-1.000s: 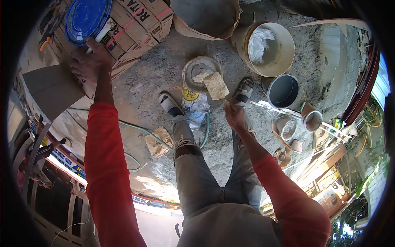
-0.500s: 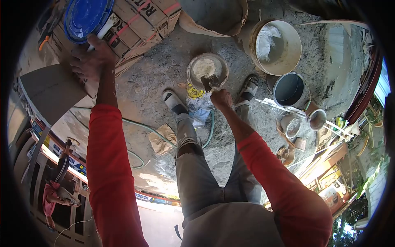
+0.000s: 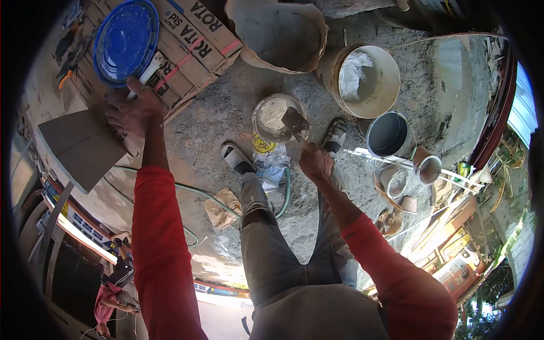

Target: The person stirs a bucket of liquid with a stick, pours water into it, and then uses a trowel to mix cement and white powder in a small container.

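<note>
My right hand (image 3: 316,163) is closed around the handle of a trowel (image 3: 294,122). Its dark, smeared blade lies over the right side of a round basin (image 3: 262,131) on the ground. Pale powder or paste (image 3: 273,113) fills part of that basin. My left hand (image 3: 136,107) is at the stack of cartons, fingers curled around the lower end of a white handle-like piece (image 3: 149,69) with a dirty tip. What kind of tool it is I cannot make out. A blue bucket lid (image 3: 126,42) lies just beyond that hand.
Printed cartons (image 3: 192,34) stand at upper left, beside a grey tile (image 3: 79,150). A large tub (image 3: 277,34), a cream bucket (image 3: 385,96) and a dark-filled bucket (image 3: 388,135) stand ahead. A green hose (image 3: 198,191) crosses the ground. Another person (image 3: 116,294) is at lower left.
My right hand has drawn the trowel back and turned its blade toward the basin's right rim. My left hand keeps its hold. The view has shifted, and the other person has changed position.
</note>
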The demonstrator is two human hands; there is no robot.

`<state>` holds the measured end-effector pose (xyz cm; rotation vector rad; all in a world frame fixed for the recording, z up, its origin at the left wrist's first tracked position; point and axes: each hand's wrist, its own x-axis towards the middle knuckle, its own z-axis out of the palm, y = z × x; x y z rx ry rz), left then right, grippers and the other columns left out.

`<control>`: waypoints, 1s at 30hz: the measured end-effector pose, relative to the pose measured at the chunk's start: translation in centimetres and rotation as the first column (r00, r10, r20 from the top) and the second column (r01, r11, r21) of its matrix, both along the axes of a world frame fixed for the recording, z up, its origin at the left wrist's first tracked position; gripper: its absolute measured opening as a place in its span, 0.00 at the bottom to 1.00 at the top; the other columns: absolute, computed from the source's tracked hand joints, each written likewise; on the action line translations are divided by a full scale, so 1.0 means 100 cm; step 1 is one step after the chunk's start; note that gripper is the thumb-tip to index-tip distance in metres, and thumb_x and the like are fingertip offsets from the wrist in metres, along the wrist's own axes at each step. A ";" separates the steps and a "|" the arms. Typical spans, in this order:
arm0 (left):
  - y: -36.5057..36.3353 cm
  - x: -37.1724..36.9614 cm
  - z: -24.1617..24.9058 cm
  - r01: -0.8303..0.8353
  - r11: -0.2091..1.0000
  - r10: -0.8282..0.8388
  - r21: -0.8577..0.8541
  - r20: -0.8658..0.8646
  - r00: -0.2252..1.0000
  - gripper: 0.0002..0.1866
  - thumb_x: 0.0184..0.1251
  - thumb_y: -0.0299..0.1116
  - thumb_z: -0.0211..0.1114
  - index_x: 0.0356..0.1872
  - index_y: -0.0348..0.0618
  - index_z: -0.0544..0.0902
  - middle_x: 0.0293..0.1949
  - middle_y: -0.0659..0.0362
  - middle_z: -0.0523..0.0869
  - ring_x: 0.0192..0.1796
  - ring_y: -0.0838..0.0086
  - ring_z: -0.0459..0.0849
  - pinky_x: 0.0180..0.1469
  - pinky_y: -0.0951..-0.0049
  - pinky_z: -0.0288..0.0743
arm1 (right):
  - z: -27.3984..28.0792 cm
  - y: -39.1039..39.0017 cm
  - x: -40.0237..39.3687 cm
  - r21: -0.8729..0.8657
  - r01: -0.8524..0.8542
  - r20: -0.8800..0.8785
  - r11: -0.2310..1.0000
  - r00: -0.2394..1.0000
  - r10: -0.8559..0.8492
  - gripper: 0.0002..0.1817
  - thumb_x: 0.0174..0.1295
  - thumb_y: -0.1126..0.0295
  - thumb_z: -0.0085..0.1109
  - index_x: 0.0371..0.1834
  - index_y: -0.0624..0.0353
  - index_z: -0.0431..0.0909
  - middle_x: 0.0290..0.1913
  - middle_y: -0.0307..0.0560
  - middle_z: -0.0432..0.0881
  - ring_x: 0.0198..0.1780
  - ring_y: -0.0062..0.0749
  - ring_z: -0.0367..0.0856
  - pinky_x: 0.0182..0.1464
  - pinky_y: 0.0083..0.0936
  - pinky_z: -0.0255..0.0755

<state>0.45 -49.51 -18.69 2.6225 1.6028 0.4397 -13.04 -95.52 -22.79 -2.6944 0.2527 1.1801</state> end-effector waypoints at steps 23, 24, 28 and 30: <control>-0.004 0.007 0.011 0.001 1.000 -0.002 -0.008 -0.044 0.999 0.43 0.77 0.68 0.53 0.76 0.40 0.73 0.65 0.41 0.76 0.70 0.42 0.73 0.72 0.38 0.65 | -0.118 0.097 0.315 -0.138 -0.544 0.154 0.828 0.814 0.560 0.12 0.67 0.65 0.63 0.46 0.51 0.94 0.49 0.57 0.94 0.56 0.52 0.94 0.57 0.46 0.89; -0.007 0.007 0.011 0.000 1.000 0.000 -0.006 -0.057 0.998 0.42 0.78 0.67 0.53 0.76 0.40 0.74 0.65 0.41 0.77 0.70 0.42 0.73 0.72 0.38 0.65 | -0.114 0.092 0.321 -0.132 -0.556 0.135 0.821 0.810 0.570 0.13 0.67 0.65 0.62 0.48 0.52 0.93 0.50 0.58 0.94 0.57 0.53 0.94 0.58 0.47 0.88; -0.006 0.007 0.009 0.010 1.000 -0.011 -0.013 -0.046 0.999 0.42 0.79 0.67 0.52 0.75 0.38 0.74 0.65 0.40 0.77 0.69 0.42 0.74 0.72 0.39 0.65 | -0.165 0.086 0.342 -0.039 -0.546 0.093 0.837 0.832 0.547 0.17 0.68 0.66 0.61 0.58 0.53 0.89 0.53 0.61 0.93 0.58 0.55 0.93 0.61 0.50 0.87; -0.005 0.006 0.009 0.003 1.000 -0.004 -0.017 -0.064 0.998 0.42 0.79 0.67 0.53 0.75 0.38 0.75 0.65 0.40 0.77 0.69 0.42 0.74 0.72 0.39 0.65 | -0.208 0.098 0.340 0.006 -0.501 0.049 0.865 0.864 0.500 0.20 0.69 0.61 0.62 0.60 0.54 0.88 0.56 0.62 0.91 0.61 0.58 0.91 0.63 0.52 0.86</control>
